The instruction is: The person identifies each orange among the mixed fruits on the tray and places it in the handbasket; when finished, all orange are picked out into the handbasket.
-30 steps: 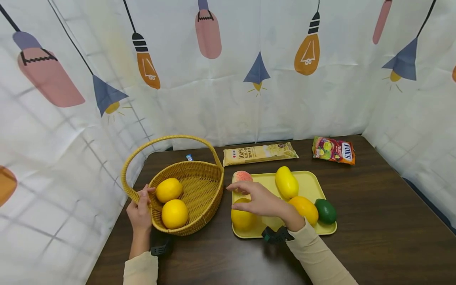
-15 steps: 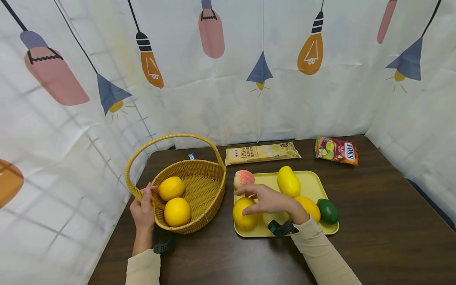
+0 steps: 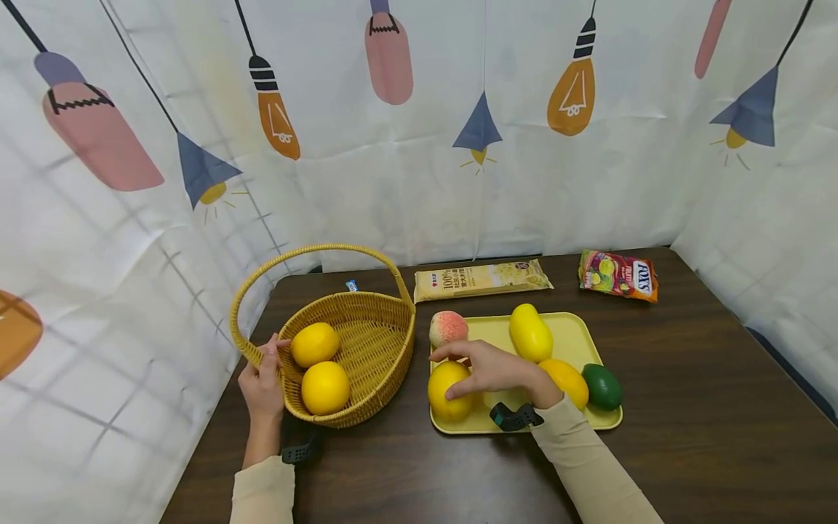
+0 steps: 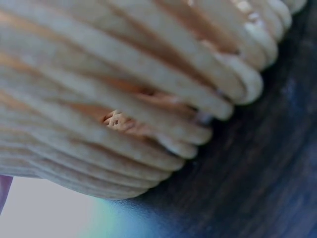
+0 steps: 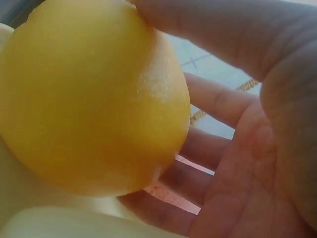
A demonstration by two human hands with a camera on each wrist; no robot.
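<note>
At the left in the head view, my left hand [image 3: 262, 389] grips the rim of the woven basket [image 3: 386, 378] at the foot of its handle. Inside the basket lie a lemon [image 3: 315, 344] and a round yellow fruit [image 3: 325, 388]. My right hand [image 3: 494, 371] holds another round yellow fruit [image 3: 447, 400] at the left end of the yellow tray [image 3: 487, 324]. In the right wrist view, the thumb lies on one side of this fruit [image 5: 94, 104] and the fingers curl along the other. Basket weave [image 4: 124, 99] fills most of the left wrist view.
A peach [image 3: 448, 328], a long yellow fruit [image 3: 531, 335], a mango-like fruit [image 3: 568, 382] and a green avocado-like fruit [image 3: 602, 387] sit on the tray. Behind stand a noodle pack [image 3: 481, 282], a candy bag [image 3: 617, 276] and a small blue wrapper [image 3: 351, 285].
My right hand has come down onto the round yellow fruit on the tray, thumb and fingers now about it. The left hand stays on the basket. The head view has shifted slightly.
</note>
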